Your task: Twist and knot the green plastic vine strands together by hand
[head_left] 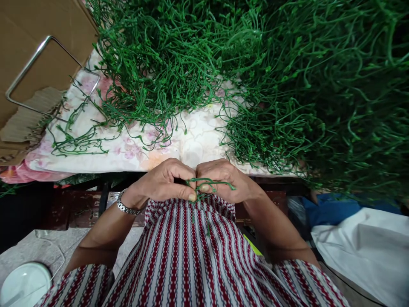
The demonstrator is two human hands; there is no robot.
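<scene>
My left hand (172, 181) and my right hand (222, 181) meet at the table's front edge, close to my body. Both are closed, with fingers curled and thumbs pinching a small green branched stem (219, 182) that looks like plastic. One strand of it lies across my right thumb, and thin ends hang down over the striped shirt (188, 256). The fingers cover the place where it is gripped. Beyond my hands, a large heap of similar green stems (166, 55) covers much of the table, and a few loose stems (81, 143) lie at the left.
A floral cloth (198, 132) covers the table. At the left stand a cardboard box (38, 25) and a bent metal wire frame (27, 70). White fabric (367, 247) hangs low at the right. On the floor at lower left is a round white object (25, 285) with a cord.
</scene>
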